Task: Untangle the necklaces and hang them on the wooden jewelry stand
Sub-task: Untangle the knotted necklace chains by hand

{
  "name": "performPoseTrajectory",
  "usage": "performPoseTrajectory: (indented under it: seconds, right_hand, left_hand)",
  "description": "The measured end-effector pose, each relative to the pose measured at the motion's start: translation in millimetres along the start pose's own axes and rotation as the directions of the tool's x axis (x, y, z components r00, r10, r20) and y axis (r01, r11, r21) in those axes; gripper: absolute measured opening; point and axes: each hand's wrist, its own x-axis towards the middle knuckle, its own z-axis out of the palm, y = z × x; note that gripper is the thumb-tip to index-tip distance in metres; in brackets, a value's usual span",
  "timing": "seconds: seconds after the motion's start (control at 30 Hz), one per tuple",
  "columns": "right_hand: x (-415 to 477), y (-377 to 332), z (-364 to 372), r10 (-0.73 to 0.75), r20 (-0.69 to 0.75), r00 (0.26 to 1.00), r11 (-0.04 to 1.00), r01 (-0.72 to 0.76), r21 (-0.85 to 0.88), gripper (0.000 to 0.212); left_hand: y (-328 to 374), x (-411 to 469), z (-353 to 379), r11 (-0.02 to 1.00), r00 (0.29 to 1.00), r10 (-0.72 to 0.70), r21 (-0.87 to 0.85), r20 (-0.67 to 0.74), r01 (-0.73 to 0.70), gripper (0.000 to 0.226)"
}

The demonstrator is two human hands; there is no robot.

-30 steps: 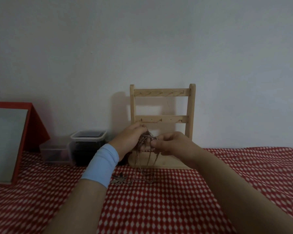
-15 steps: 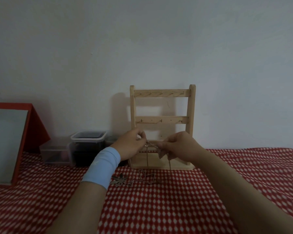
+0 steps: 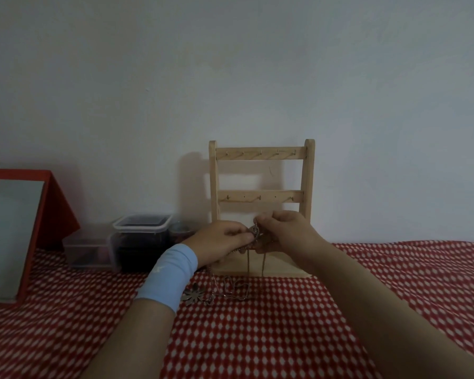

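The wooden jewelry stand stands upright against the wall, with two hook rails that carry nothing. Just in front of its base, my left hand and my right hand pinch a knot of tangled silver necklaces between their fingertips. Chain strands hang from the knot down to the red checked cloth, where loose chain loops and a flower-shaped pendant lie. A light blue band wraps my left wrist.
A red-framed mirror leans at the left edge. Clear plastic boxes with dark contents sit between the mirror and the stand, a lower clear box beside them. The pale wall is close behind.
My hands have come together again after pulling slightly apart, and my right hand has risen a little with the knot. The chain loops on the cloth have shifted.
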Motion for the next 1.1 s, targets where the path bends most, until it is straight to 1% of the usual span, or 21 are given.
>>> performPoseTrajectory:
  seconds: [0.03, 0.13, 0.27, 0.3, 0.43, 0.5, 0.6, 0.63, 0.67, 0.73, 0.77, 0.87, 0.9, 1.0, 1.1]
  right_hand:
    - [0, -1, 0, -0.004, -0.004, 1.000, 1.000, 0.004, 0.015, 0.026]
    - [0, -2, 0, -0.035, -0.013, 0.999, 0.999, 0.035, 0.039, 0.018]
    - [-1, -1, -1, -0.068, 0.027, 0.997, 0.998, 0.067, 0.016, 0.016]
    - [0, -1, -1, -0.078, 0.029, 0.997, 0.997, 0.077, 0.010, 0.017]
    - [1, 0, -1, -0.086, 0.005, 0.996, 0.995, 0.086, 0.043, 0.019]
    - [3, 1, -2, -0.081, 0.009, 0.997, 0.995, 0.081, 0.063, 0.019]
    - [3, 2, -4, -0.094, 0.036, 0.995, 0.995, 0.092, 0.050, 0.013]
    - [3, 4, -5, -0.102, 0.049, 0.994, 0.995, 0.101, 0.023, 0.008]
    - [2, 4, -5, -0.104, 0.053, 0.993, 0.994, 0.105, -0.010, 0.008]
    - [3, 6, -6, -0.091, 0.019, 0.996, 0.989, 0.093, -0.112, 0.021]
    - [3, 7, -6, -0.092, 0.000, 0.996, 0.982, 0.091, -0.168, 0.020]
    - [3, 7, -7, -0.102, 0.011, 0.995, 0.958, 0.101, -0.270, 0.004]
    - [4, 8, -7, -0.113, 0.022, 0.993, 0.949, 0.115, -0.293, 0.003]
    - [6, 11, -7, -0.145, 0.013, 0.989, 0.927, 0.140, -0.348, 0.006]
    - [5, 12, -5, -0.124, -0.008, 0.992, 0.940, 0.115, -0.322, 0.006]
  left_hand:
    - [-1, 0, 0, 1.000, 1.000, 0.012, -0.014, -0.010, -0.012, 0.023]
    - [-3, 1, -1, 0.991, 0.997, 0.017, -0.128, -0.071, -0.026, 0.019]
    - [-4, 5, 2, 0.977, 0.995, -0.014, -0.211, -0.099, -0.007, 0.013]
    - [-4, 6, 3, 0.973, 0.995, -0.023, -0.229, -0.098, 0.000, 0.012]
    - [-2, 5, 8, 0.921, 0.999, -0.030, -0.388, -0.016, 0.022, 0.018]
    - [-3, 6, 9, 0.922, 0.999, -0.028, -0.386, -0.041, 0.010, 0.020]
    - [-4, 7, 9, 0.953, 0.992, -0.036, -0.303, -0.118, -0.002, 0.014]
    - [-3, 7, 9, 0.956, 0.989, -0.044, -0.292, -0.141, 0.000, 0.013]
    - [-2, 7, 8, 0.956, 0.986, -0.051, -0.292, -0.160, 0.002, 0.013]
    - [-1, 7, 8, 0.954, 0.982, -0.061, -0.300, -0.176, 0.006, 0.011]
    - [-1, 8, 7, 0.958, 0.983, -0.061, -0.287, -0.173, 0.009, 0.010]
    - [-2, 7, 6, 0.977, 0.988, -0.049, -0.210, -0.149, 0.017, 0.010]
    - [-3, 8, 6, 0.978, 0.989, -0.045, -0.208, -0.139, 0.015, 0.010]
    - [-5, 10, 6, 0.968, 0.993, -0.047, -0.251, -0.109, 0.018, 0.015]
    - [-9, 11, 9, 0.913, 0.998, -0.054, -0.407, -0.031, 0.037, 0.018]
